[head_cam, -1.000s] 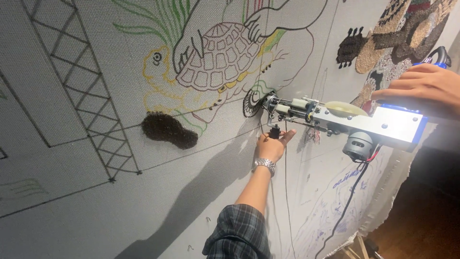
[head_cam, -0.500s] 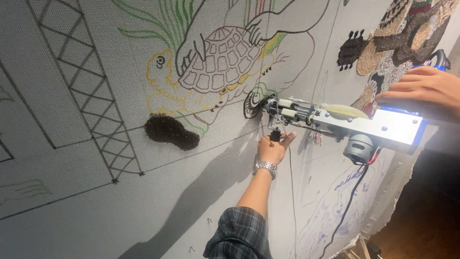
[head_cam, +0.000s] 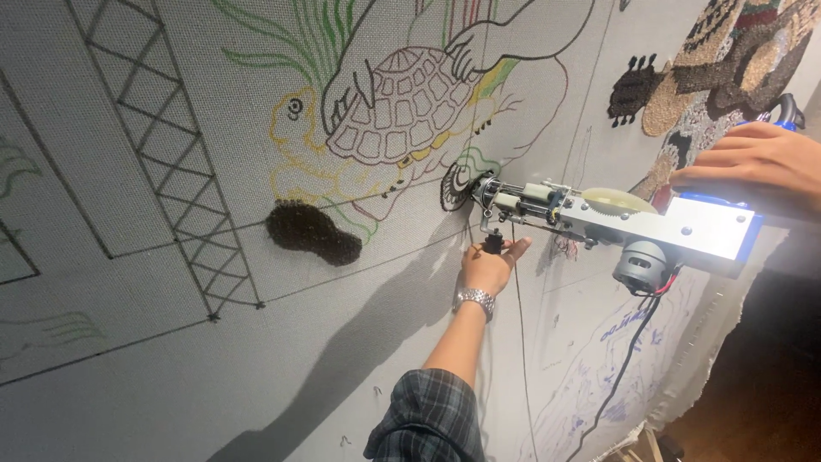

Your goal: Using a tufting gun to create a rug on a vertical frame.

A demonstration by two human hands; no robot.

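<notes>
Right hand at the right edge of the frame, fingers laid closed over the rear grip of a tufting gun; gun runs centre to right, needle tip touching the grey backing cloth beside a black spiral. Left hand just below the nose, fingers pinching the small black knob there. Dark tufted patch left of centre, turtle drawing above

The tufting gun is a long silver-and-blue metal tool with a pale gear on top, a round motor beneath and a black cord hanging down. It lies nearly level, its needle tip pressed against the grey backing cloth, just below the drawn turtle outline.
</notes>
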